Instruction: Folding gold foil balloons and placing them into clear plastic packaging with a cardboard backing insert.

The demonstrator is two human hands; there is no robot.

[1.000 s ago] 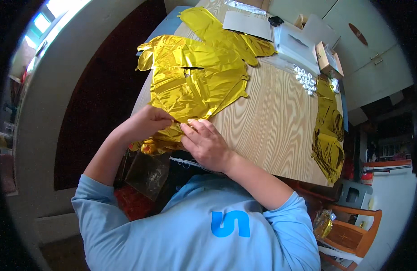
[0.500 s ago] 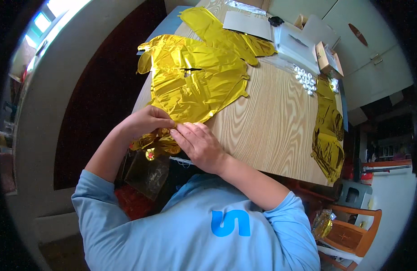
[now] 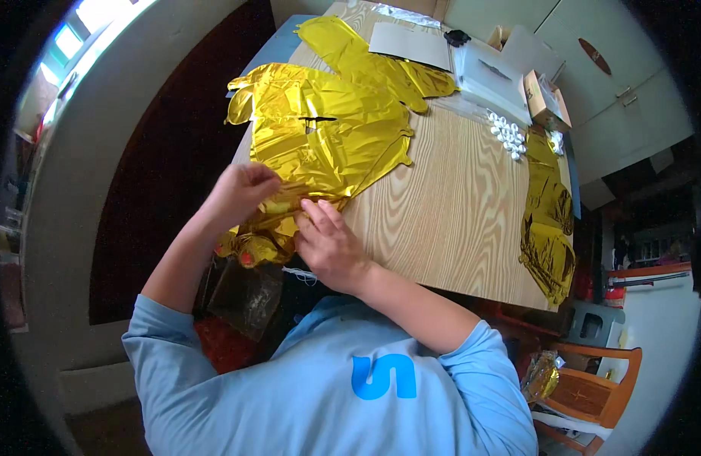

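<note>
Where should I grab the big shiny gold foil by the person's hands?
I'd pinch the little rounded tab on the right edge of the gold foil, coming from the right. The foil lies mostly flat and creased, but that tab sticks out over the wooden table, away from the left hand and right hand at the near end.

The left hand (image 3: 246,190) is blurred; whether its fingertips pinch the gold foil (image 3: 328,148) cannot be told. The right hand (image 3: 331,243) hides part of the desk (image 3: 442,205). The blue shirt (image 3: 282,403) runs off the lower edge. The white pieces (image 3: 508,137) are too small to identify.
</note>
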